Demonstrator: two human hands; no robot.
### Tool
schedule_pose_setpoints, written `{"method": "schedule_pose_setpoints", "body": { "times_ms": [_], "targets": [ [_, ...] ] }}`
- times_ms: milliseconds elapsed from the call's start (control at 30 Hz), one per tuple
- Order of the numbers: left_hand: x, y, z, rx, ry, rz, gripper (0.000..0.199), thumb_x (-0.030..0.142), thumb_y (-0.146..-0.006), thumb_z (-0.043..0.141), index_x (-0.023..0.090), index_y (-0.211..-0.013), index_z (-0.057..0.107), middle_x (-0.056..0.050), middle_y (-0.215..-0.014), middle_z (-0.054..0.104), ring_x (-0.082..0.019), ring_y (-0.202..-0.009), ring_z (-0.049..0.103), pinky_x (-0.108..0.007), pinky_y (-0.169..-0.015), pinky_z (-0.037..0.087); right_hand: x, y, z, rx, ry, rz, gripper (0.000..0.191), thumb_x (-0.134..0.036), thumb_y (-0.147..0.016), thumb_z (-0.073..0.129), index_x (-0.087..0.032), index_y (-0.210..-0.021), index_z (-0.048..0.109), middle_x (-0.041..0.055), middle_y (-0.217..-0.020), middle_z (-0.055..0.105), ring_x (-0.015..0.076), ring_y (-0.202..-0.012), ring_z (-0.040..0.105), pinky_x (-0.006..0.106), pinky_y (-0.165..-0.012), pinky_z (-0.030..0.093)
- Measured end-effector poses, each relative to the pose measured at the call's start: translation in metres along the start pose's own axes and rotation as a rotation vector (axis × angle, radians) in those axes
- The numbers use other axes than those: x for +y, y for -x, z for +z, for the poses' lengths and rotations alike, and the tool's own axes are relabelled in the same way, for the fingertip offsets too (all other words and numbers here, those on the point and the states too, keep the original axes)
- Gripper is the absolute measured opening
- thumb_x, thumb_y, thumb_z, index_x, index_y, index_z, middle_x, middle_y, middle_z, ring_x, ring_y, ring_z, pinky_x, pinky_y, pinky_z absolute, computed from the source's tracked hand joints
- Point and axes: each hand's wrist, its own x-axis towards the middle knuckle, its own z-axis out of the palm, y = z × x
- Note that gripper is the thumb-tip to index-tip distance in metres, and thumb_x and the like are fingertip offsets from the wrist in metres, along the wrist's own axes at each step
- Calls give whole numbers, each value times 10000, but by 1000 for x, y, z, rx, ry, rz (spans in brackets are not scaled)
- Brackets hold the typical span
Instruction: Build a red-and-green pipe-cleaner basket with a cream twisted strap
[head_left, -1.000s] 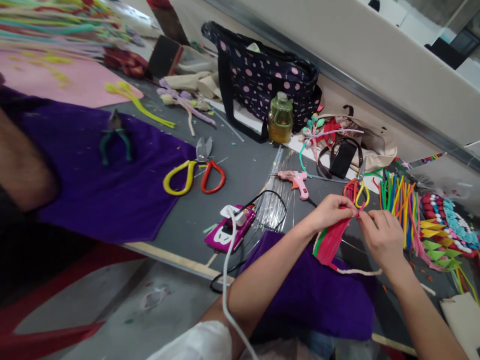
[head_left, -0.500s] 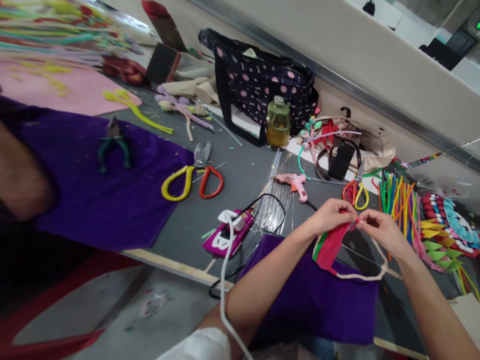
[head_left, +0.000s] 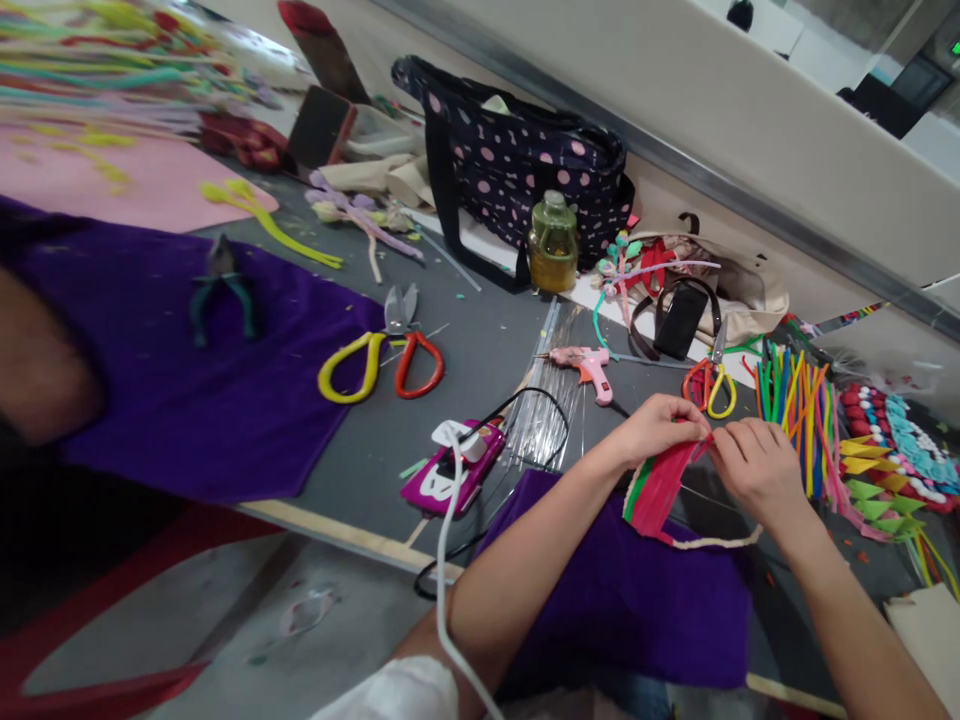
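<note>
My left hand (head_left: 664, 430) pinches the top corner of a red piece with a green and cream edge (head_left: 658, 492). Fingertips of my right hand (head_left: 756, 468) press together at the same corner, touching the left fingertips. A cream fuzzy strip (head_left: 716, 543) runs from the lower end of the red piece toward my right wrist, which hides part of it. Beneath lies a purple cloth (head_left: 622, 600). A pink glue gun (head_left: 586, 368) rests beyond my left hand, and scissors with red and yellow handles (head_left: 712, 385) lie just past my hands.
Bundled colored strips (head_left: 799, 410) stand at the right. Larger scissors (head_left: 382, 360), a magenta power strip (head_left: 457, 470) with a white cable and green-handled pliers (head_left: 223, 295) are on the left. Behind are a dotted bag (head_left: 517, 170) and a bottle (head_left: 553, 245). Another person's arm (head_left: 45, 360) shows far left.
My right hand has turned over, its back now facing up, and it covers more of the cream strip. My left hand keeps its pinch on the red piece.
</note>
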Motion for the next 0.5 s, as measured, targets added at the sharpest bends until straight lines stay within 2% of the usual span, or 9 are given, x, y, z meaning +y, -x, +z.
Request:
{"method": "schedule_pose_setpoints", "body": {
  "times_ms": [167, 267, 367, 500],
  "targets": [
    [1, 0, -1, -9, 1, -9, 83, 182, -666, 661, 106, -694, 682, -1, -661, 643, -77, -605, 520, -207, -638, 404, 0, 9, 5, 70, 28, -26, 172, -253, -884, 540, -200, -1026, 621, 89, -935, 668, 219, -895, 561, 372, -788, 364],
    [2, 0, -1, 4, -19, 8, 75, 173, -668, 658, 104, -686, 683, 7, -659, 637, -68, -609, 505, -199, -648, 395, -4, 6, 2, 83, -33, 38, 159, -255, -863, 561, -179, -983, 632, 93, -892, 672, 232, -884, 562, 371, -775, 376],
    [3, 1, -1, 11, -30, 19, 86, 185, -669, 667, 105, -691, 687, 7, -655, 637, -69, -610, 503, -198, -644, 391, -8, 1, -2, 65, -278, 220, 99, -228, -863, 548, -184, -882, 634, 73, -832, 670, 215, -836, 566, 356, -761, 392],
    [6, 3, 0, -8, -50, 20, 100, 197, -679, 662, 107, -710, 694, 2, -647, 635, -73, -593, 500, -200, -614, 387, -5, -5, -5, -49, -857, 597, 180, -312, -875, 538, -202, -760, 623, 34, -742, 647, 182, -733, 573, 314, -701, 420]
  ]
}}
